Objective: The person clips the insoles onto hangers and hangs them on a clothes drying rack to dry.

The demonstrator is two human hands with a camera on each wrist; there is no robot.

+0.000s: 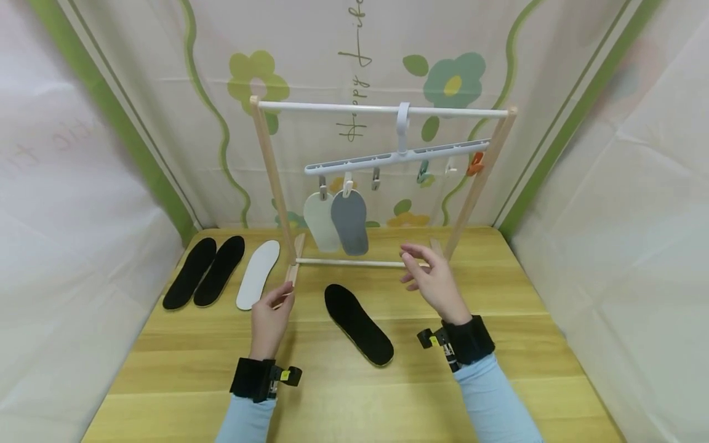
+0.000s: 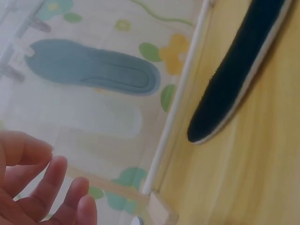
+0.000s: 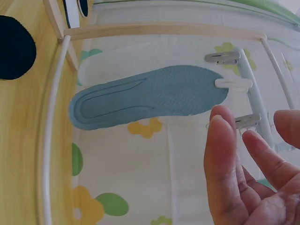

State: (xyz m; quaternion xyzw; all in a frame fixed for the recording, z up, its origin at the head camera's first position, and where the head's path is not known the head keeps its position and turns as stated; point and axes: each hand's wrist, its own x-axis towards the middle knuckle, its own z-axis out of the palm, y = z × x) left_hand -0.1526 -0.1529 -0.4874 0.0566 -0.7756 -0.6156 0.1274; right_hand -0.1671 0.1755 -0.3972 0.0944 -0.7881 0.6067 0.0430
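Observation:
A grey-blue insole (image 1: pixel 350 223) and a pale insole (image 1: pixel 321 223) hang by clips from a tilted white hanger (image 1: pixel 437 151). Nothing shows in my right hand (image 1: pixel 437 284), which is raised at the right of the hanging insoles, thumb and fingers apart. Lower on the left, my left hand (image 1: pixel 269 320) is near a white insole (image 1: pixel 258 274), its fingers loosely bent and holding nothing. Between the two hands, a black insole (image 1: pixel 359 325) lies slanted on the table. The right wrist view shows the grey-blue insole (image 3: pixel 150 96) gripped at one end by a white clip (image 3: pixel 233 84).
The hanger hooks over the top bar of a wood-and-white rack (image 1: pixel 332 107). A green clip (image 1: pixel 423 171), a white one and an orange clip (image 1: pixel 475 164) hang unused at its right. Two black insoles (image 1: pixel 190 274) lie at the table's left. Printed fabric surrounds the table.

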